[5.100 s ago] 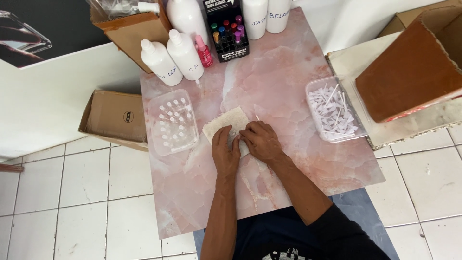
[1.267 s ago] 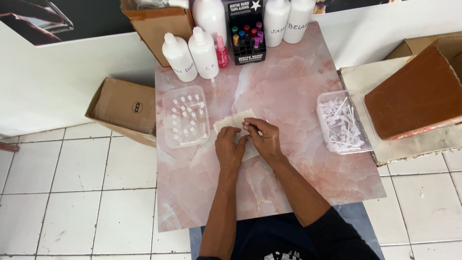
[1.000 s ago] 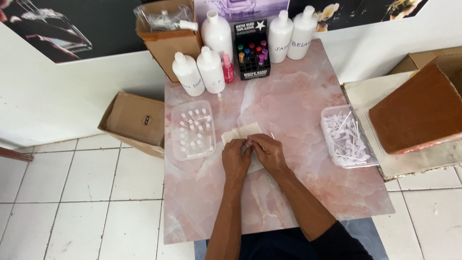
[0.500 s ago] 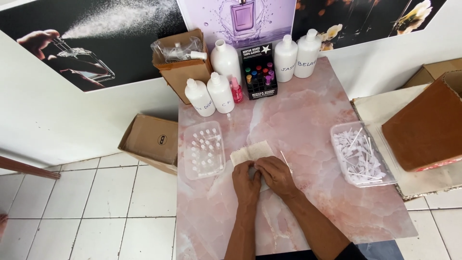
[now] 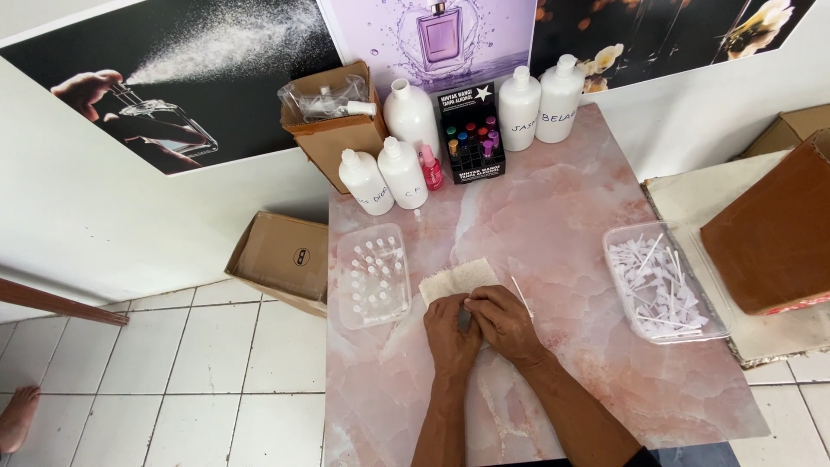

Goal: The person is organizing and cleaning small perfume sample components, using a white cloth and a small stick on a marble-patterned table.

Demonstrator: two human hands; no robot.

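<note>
My left hand (image 5: 450, 333) and my right hand (image 5: 504, 320) are pressed together on the pink marble tabletop (image 5: 562, 233), fingertips meeting over a small dark object (image 5: 464, 318) that is mostly hidden. Both hands rest on the near edge of a beige folded cloth (image 5: 456, 279). A thin white stick (image 5: 520, 294) lies just right of my right hand. A clear tray of small capped vials (image 5: 373, 274) stands left of the cloth.
A clear tray of white sticks (image 5: 657, 281) sits at the right. White bottles (image 5: 383, 175), a black box of coloured vials (image 5: 470, 134) and an open cardboard box (image 5: 333, 130) line the back edge. A brown box (image 5: 769, 229) stands right; another carton (image 5: 281, 259) is on the tiled floor.
The view has tilted upward, bringing the wall posters into sight. My hands stay together on the cloth, with only small finger movement.
</note>
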